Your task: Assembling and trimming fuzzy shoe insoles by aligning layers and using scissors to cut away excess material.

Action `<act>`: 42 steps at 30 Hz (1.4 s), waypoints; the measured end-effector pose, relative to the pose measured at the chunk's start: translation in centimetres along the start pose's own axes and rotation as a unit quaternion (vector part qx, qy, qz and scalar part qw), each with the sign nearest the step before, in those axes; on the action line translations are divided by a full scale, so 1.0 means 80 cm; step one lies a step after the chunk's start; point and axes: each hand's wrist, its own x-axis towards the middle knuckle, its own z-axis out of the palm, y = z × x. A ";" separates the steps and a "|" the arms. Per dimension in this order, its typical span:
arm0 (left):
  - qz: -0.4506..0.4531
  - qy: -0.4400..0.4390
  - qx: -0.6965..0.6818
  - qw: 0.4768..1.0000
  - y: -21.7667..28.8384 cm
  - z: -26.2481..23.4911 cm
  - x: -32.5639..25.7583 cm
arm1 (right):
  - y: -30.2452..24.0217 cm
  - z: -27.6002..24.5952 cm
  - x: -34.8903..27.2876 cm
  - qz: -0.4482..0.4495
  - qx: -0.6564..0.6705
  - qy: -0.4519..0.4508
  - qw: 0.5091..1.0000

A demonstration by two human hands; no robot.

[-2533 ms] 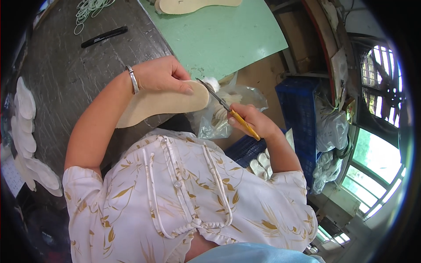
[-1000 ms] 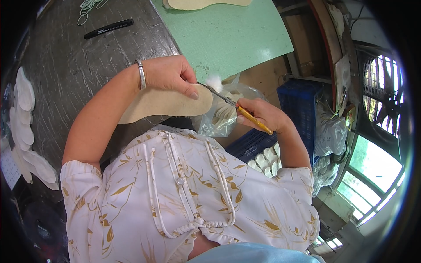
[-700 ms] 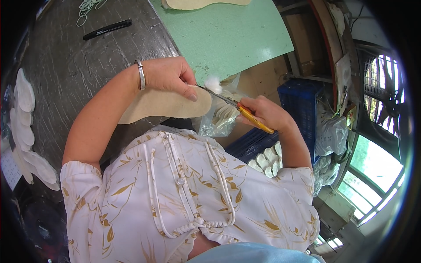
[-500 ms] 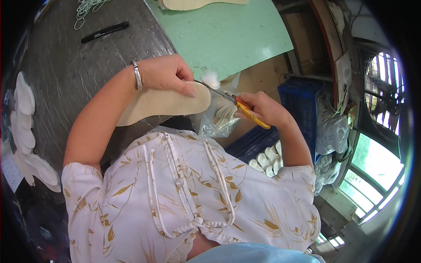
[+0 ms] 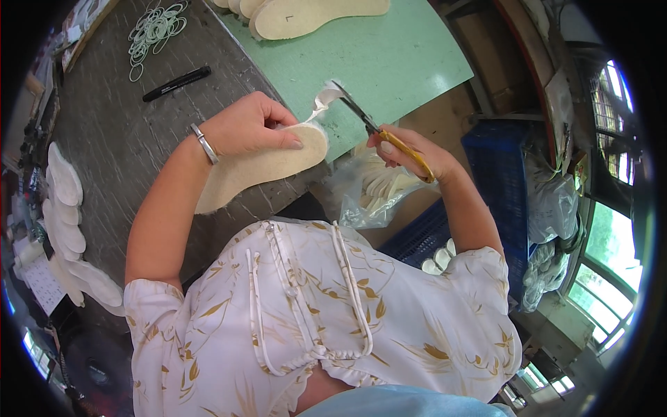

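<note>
While the left hand is clamped on a cream insole, fingers pressed over its upper face, the right hand at its 3 o'clock is closed around the yellow handles of scissors, whose blades stand parted at a white strip curling off the insole's toe end. The insole is held just above the grey worktop; a green mat lies at 12 o'clock, a black marker at 10 o'clock, and a clear bag of insoles at 4 o'clock.

Plenty of open green mat past the scissors; insoles far, marker and rubber bands crowd the left.
</note>
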 end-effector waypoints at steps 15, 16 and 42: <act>0.006 0.029 -0.005 1.000 -0.021 0.023 0.000 | -0.039 -0.013 -0.025 -0.030 -0.349 -0.001 0.936; 0.009 0.036 0.009 0.999 -0.022 0.024 -0.001 | -0.043 -0.014 -0.022 -0.013 -0.363 -0.007 0.932; 0.004 0.029 0.054 0.998 -0.017 0.021 0.005 | -0.027 -0.016 0.017 -0.056 -0.342 -0.053 0.937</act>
